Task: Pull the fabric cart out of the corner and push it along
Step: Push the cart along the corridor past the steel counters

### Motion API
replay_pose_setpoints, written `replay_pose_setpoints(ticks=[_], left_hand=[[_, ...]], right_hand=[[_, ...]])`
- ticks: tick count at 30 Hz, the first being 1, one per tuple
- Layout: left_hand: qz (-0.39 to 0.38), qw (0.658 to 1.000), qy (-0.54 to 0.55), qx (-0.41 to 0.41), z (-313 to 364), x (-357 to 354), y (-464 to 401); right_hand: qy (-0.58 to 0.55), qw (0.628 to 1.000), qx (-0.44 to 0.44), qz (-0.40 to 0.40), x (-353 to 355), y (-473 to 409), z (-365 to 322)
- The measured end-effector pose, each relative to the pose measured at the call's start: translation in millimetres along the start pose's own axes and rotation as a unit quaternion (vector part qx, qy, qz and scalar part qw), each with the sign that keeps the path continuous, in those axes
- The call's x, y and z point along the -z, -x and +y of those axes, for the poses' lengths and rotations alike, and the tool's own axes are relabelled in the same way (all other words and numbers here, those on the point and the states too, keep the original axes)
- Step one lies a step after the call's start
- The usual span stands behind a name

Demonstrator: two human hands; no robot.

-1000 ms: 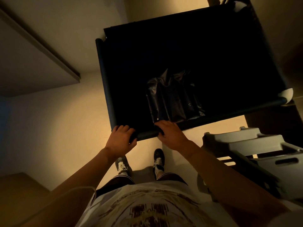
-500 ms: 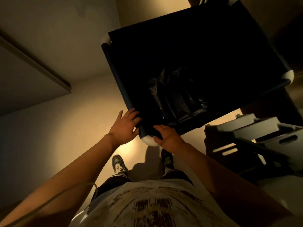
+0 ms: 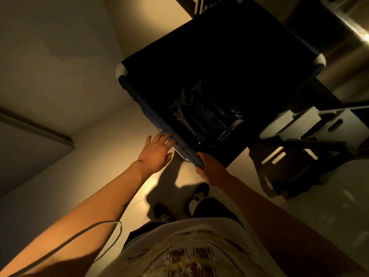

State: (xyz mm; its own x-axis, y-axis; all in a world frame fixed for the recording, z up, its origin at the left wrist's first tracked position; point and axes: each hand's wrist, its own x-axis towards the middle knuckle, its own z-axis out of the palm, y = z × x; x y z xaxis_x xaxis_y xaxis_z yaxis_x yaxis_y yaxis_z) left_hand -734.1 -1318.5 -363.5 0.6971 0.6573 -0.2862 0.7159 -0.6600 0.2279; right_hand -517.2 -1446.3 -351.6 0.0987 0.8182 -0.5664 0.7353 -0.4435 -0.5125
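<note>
Your right hand (image 3: 211,172) grips the near corner of the dark fabric cart (image 3: 219,66), fingers curled around its blue rail. Your left hand (image 3: 154,153) rests just beside it, fingers spread, tips touching the same rail. A crumpled black plastic bag (image 3: 203,118) lies inside, beyond your fingers.

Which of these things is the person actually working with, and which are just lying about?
In use: dark fabric cart with blue rail; left hand touching the rail; right hand gripping it.
Lying about: grey plastic step stool; crumpled black plastic bag inside the cart.
</note>
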Motion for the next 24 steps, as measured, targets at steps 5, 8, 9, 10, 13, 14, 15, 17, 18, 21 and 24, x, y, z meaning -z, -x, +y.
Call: replay_pose_setpoints(ticks=[5,8,9,10,13,14,15,17,18,21,24], left_hand=[[0.011,0.999,-0.015,-0.033,-5,17,-28],[0.002,0.998,-0.03,-0.049,-11,25,-49],[-0.007,0.998,-0.037,-0.053,-14,26,-54],[-0.016,0.997,-0.043,-0.059,-16,26,-59],[-0.03,0.996,-0.053,-0.068,-21,27,-68],[-0.034,0.995,-0.055,-0.07,-22,27,-70],[-0.04,0.995,-0.055,-0.07,-22,28,-72],[-0.053,0.994,-0.052,-0.075,-23,30,-76],[-0.058,0.994,-0.053,-0.078,-23,30,-78],[-0.061,0.992,-0.048,-0.096,-30,31,-82],[-0.056,0.989,-0.057,-0.122,-44,33,-89]], right_hand=[[-0.034,0.999,-0.024,0.007,3,1,2],[-0.064,0.998,-0.027,0.009,6,-10,2],[-0.074,0.997,-0.035,0.005,8,-14,1],[-0.082,0.996,-0.04,-0.001,10,-19,0],[-0.087,0.995,-0.044,-0.02,14,-35,-7],[-0.091,0.995,-0.043,-0.021,16,-40,-10],[-0.096,0.994,-0.041,-0.02,17,-44,-13],[-0.101,0.994,-0.04,-0.016,17,-50,-18],[-0.103,0.994,-0.041,-0.016,17,-53,-20],[-0.113,0.992,-0.048,-0.013,15,-57,-23],[-0.13,0.99,-0.062,-0.004,12,-60,-24]])
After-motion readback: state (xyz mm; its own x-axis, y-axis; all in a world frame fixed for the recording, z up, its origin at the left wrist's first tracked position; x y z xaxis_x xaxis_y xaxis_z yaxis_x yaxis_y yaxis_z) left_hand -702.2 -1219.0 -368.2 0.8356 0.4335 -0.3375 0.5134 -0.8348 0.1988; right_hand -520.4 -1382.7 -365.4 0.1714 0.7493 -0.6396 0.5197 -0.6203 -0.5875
